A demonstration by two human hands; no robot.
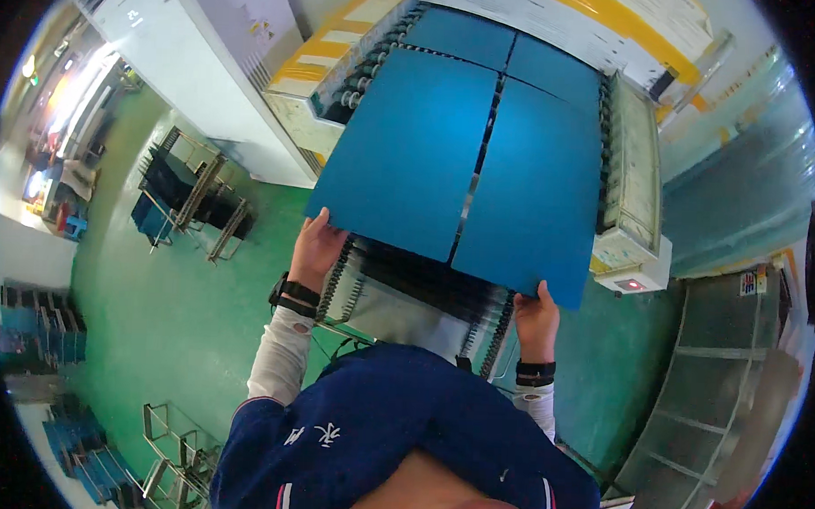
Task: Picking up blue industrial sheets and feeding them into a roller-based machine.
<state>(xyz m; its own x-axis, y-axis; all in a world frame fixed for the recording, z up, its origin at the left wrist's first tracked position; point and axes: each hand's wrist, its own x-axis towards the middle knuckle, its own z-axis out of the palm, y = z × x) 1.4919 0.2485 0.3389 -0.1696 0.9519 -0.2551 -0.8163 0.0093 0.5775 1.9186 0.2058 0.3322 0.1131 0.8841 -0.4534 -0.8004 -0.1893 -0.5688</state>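
Note:
Two large flat blue panels lie side by side on a roller conveyor, the left panel (411, 147) and the right panel (535, 187), with a narrow gap between them. At the left panel's near left corner, my left hand (316, 247) pinches the edge, its thumb uppermost and its other fingers partly hidden. My right hand (537, 331) grips the right panel's near edge in the same way, thumb at the top. Below the panels' near edges stands a slotted rack (397, 303) close to my body, with dark slots along its sides.
Two more blue panels (460, 34) lie farther in on the conveyor. Its side frames, left (310, 98) and right (633, 164), flank the panels. A white cabinet (198, 77) stands at left. Racks (194, 193) stand on the green floor; a wire-mesh rack (708, 382) is at right.

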